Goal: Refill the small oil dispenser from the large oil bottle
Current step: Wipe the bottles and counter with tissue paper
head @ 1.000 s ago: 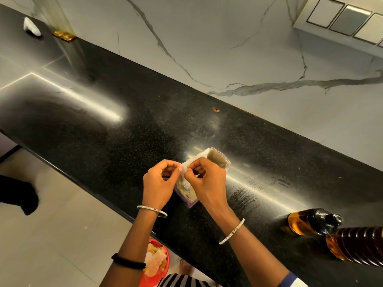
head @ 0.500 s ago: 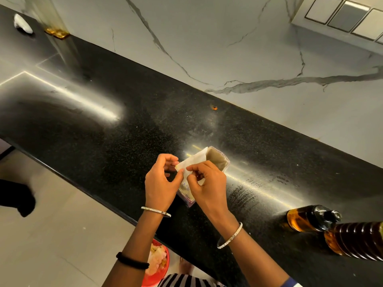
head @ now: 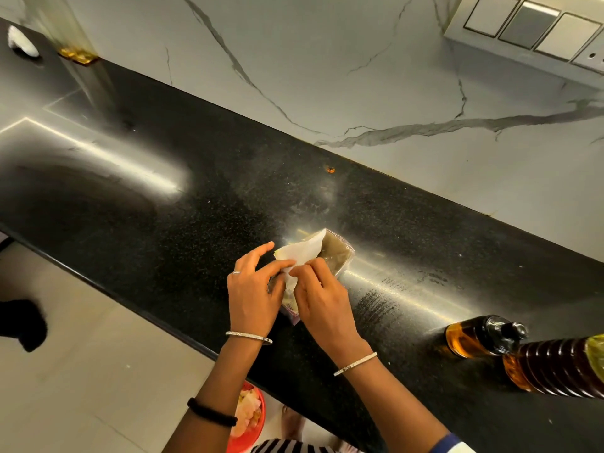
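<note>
A small oil dispenser (head: 480, 336) with amber oil and a black spout stands at the right on the black countertop (head: 196, 191). Beside it, at the right edge, is the large ribbed oil bottle (head: 555, 367), dark amber. Both stand well to the right of my hands. At the counter's middle lies a tissue packet (head: 336, 253). My left hand (head: 253, 295) and my right hand (head: 318, 297) pinch a white tissue (head: 302, 251) that sticks out of the packet.
A white marble wall (head: 327, 76) runs behind the counter, with a switch panel (head: 529, 31) at top right. A small orange speck (head: 330, 169) lies near the wall. A red bowl (head: 248, 416) with food sits on the floor below the counter edge.
The white tissue has come further out of the packet between my fingers. My left hand's fingers have spread. The bottles have not moved.
</note>
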